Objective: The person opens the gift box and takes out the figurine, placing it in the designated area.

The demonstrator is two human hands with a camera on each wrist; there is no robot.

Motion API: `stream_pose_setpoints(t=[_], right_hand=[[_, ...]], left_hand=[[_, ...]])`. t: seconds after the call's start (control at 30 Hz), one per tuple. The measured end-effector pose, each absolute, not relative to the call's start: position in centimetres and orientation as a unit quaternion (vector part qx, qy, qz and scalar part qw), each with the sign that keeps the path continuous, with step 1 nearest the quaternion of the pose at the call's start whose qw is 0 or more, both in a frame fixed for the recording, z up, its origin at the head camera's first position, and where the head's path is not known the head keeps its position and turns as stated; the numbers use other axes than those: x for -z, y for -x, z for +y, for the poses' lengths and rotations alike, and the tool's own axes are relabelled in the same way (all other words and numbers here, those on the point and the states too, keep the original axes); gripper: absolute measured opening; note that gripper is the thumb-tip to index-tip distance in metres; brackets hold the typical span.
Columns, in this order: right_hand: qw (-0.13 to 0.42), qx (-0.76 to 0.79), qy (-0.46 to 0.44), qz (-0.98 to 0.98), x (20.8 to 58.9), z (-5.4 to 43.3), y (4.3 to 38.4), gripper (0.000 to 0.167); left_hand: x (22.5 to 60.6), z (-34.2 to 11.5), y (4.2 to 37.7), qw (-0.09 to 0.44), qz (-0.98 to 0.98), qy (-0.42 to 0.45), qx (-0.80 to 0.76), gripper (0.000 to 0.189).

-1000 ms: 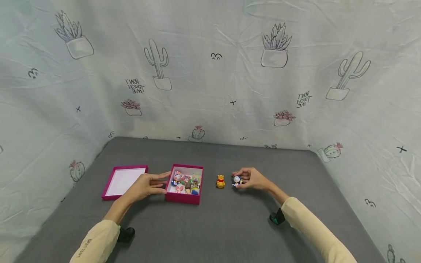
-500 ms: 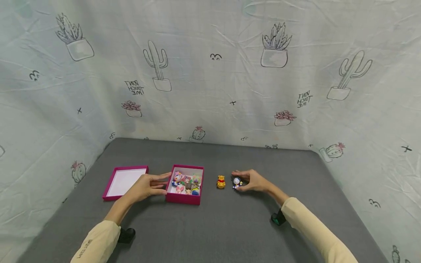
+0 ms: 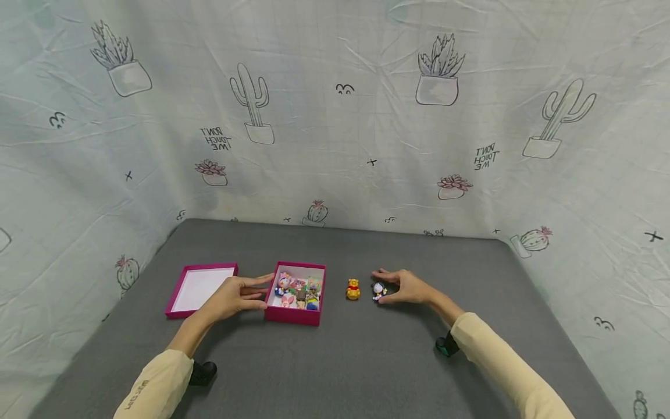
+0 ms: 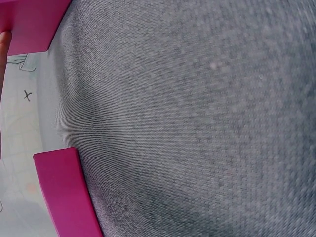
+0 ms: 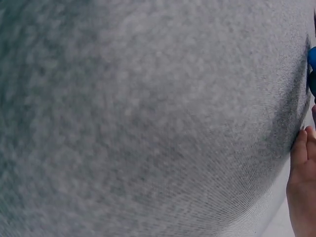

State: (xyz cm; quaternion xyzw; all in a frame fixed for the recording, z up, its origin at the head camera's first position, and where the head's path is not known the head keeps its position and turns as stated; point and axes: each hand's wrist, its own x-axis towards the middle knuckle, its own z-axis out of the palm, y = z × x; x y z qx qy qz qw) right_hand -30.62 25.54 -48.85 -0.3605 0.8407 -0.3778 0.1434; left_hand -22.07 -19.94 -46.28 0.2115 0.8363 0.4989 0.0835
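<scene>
In the head view my left hand (image 3: 230,299) rests its fairly straight fingers against the left side of an open magenta box (image 3: 293,316) with several small figurines (image 3: 300,294) inside. One of its fingertips touches the box wall in the left wrist view. My right hand (image 3: 408,287) spreads its fingers and thumb around a small white and dark blue figurine (image 3: 379,291), which stands on the table. A gap shows between the fingers and that figurine, while the thumb lies close to it. To its left stands a yellow bear figurine (image 3: 353,289) in a red shirt.
Left of the box lies its magenta-rimmed lid (image 3: 204,289), white inside facing up, partly behind the left hand. A grey cloth covers the table (image 3: 324,372). A pale curtain (image 3: 324,116) with cactus drawings surrounds the back and sides.
My right hand has loosened from the white and dark blue figurine, its fingers spreading away while the figurine stays standing. The left hand stays against the box.
</scene>
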Motion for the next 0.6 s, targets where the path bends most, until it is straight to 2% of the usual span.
stream_pose_setpoints(t=[0.37,0.6], right_hand=[[0.116,0.433,0.347,0.824,48.87,25.62,30.91,0.056],[0.121,0.437,0.339,0.824,48.91,25.85,31.03,0.057]], left_hand=[[46.39,-19.89,22.15,0.075,0.841,-0.211,-0.493,0.067],[46.57,-19.83,22.19,0.074,0.844,-0.207,-0.489,0.068]])
